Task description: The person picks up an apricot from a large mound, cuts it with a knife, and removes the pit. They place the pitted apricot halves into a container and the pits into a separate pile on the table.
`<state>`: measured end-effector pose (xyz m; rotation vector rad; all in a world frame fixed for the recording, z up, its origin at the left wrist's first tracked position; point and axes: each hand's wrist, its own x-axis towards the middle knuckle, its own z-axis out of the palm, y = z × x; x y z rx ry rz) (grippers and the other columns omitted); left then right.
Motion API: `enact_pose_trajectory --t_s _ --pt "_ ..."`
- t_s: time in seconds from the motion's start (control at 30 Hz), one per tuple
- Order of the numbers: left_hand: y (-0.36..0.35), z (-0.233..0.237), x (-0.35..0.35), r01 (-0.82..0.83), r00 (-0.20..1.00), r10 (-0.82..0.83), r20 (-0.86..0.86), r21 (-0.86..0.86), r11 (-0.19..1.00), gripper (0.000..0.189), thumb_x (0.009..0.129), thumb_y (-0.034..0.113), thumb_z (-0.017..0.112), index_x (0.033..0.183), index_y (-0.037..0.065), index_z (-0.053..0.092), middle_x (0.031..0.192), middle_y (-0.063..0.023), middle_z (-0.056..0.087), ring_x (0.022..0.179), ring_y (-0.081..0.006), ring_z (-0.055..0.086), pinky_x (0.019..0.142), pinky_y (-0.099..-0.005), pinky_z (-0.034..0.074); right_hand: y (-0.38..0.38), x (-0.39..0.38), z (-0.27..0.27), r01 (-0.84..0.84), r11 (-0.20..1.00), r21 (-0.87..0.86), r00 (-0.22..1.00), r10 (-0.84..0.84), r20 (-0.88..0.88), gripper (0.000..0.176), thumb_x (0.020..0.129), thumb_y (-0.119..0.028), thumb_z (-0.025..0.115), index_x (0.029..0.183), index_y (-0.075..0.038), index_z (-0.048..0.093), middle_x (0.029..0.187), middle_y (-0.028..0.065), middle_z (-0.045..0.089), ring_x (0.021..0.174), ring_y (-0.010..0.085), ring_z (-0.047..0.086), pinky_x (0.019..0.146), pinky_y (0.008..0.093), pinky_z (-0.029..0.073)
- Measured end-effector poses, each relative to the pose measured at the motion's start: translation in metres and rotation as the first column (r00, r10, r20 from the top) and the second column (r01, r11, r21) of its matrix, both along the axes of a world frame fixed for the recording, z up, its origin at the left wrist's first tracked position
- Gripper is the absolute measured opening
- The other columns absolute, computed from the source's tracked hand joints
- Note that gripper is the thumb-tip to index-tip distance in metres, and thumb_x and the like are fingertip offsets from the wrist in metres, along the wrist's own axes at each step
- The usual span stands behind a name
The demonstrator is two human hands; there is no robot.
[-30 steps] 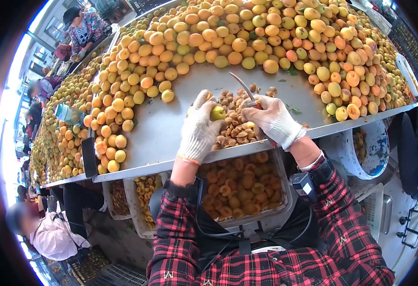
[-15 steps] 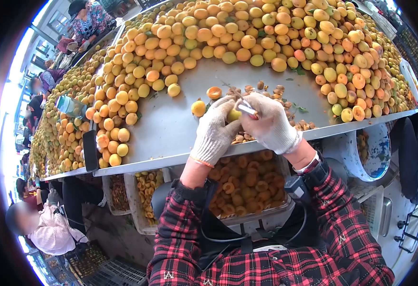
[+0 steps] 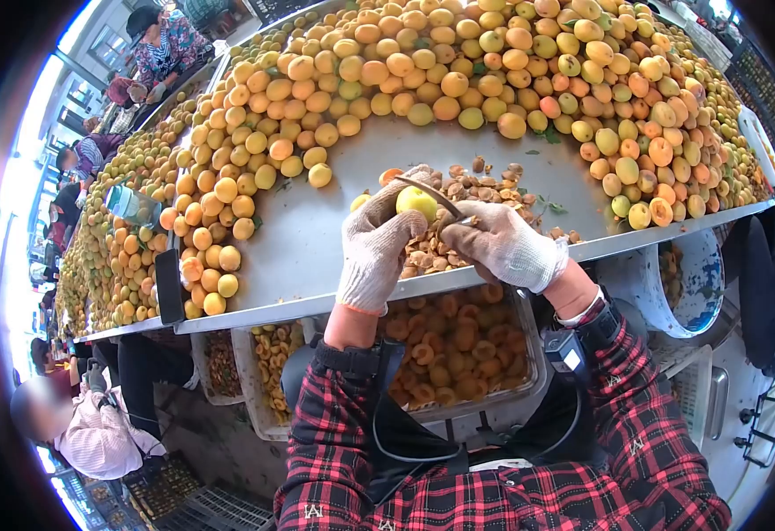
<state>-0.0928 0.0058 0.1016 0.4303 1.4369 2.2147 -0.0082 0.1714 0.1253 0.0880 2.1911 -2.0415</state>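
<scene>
My left hand (image 3: 375, 250), in a white knit glove, grips a yellow-green apricot (image 3: 416, 202) held up above the metal table (image 3: 308, 239). My right hand (image 3: 504, 244), also gloved, holds a small curved knife (image 3: 432, 195) whose blade lies across the top of that apricot. Under and behind both hands lies a heap of brown apricot pits (image 3: 458, 230). An apricot half (image 3: 389, 175) sits just behind my left hand. Below the table edge, a tray of halved apricots (image 3: 448, 341) rests in front of my lap.
A deep bank of whole apricots (image 3: 458, 62) rings the bare patch of table and runs down the left side. A white bucket (image 3: 684, 283) hangs at the right. Another tray of halves (image 3: 268, 354) sits lower left. Other people work at the left.
The apricot has come up higher in my left hand and the knife blade now lies over its top. Both hands shifted slightly left. One second ago the knife pointed up, away from the fruit.
</scene>
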Motion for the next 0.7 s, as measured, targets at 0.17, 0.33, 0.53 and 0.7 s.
enact_pose_trajectory --t_s 0.17,0.33,0.53,0.7 --pt "-0.003 0.003 0.001 -0.01 1.0 0.01 -0.018 0.005 1.0 0.049 0.083 0.0 0.058 0.13 -0.012 0.053 0.118 -0.0138 0.064 0.1 -0.0164 0.064 0.088 -0.0245 0.051 -0.003 -0.002 -0.002 -0.018 0.991 0.133 1.0 0.018 -0.005 0.022 0.098 -0.021 0.06 0.108 -0.001 0.062 0.077 0.0019 0.059 0.066 0.0078 0.05 0.06 0.0263 0.042" --pt "-0.007 0.005 0.005 0.04 0.998 -0.042 0.045 0.044 0.998 0.043 0.082 -0.001 0.064 0.124 -0.011 0.059 0.118 -0.0125 0.064 0.106 -0.0184 0.062 0.095 -0.029 0.049 -0.007 -0.006 -0.013 -0.041 0.971 0.234 0.995 0.061 -0.077 0.029 0.096 -0.024 0.063 0.112 0.0 0.063 0.088 0.011 0.069 0.079 0.0158 0.059 0.074 0.0348 0.05" --pt "-0.01 0.004 0.002 0.124 0.988 -0.125 -0.087 -0.011 0.992 0.046 0.085 0.01 0.068 0.125 -0.01 0.058 0.118 -0.0128 0.064 0.105 -0.0184 0.062 0.095 -0.0298 0.05 -0.006 -0.003 -0.001 -0.128 0.974 0.187 0.99 0.113 0.089 0.028 0.094 -0.021 0.066 0.112 -0.001 0.063 0.091 0.0108 0.07 0.081 0.0144 0.059 0.075 0.0345 0.051" --pt "0.002 -0.014 0.01 0.015 0.998 -0.013 -0.055 0.037 0.999 0.045 0.09 0.016 0.064 0.129 -0.006 0.056 0.108 -0.009 0.066 0.097 -0.0149 0.063 0.084 -0.0252 0.051 -0.008 -0.003 -0.027 0.096 0.949 0.301 0.947 0.006 -0.323 0.026 0.092 -0.019 0.066 0.109 0.0 0.061 0.089 0.0208 0.067 0.084 0.0312 0.068 0.073 0.0387 0.052"
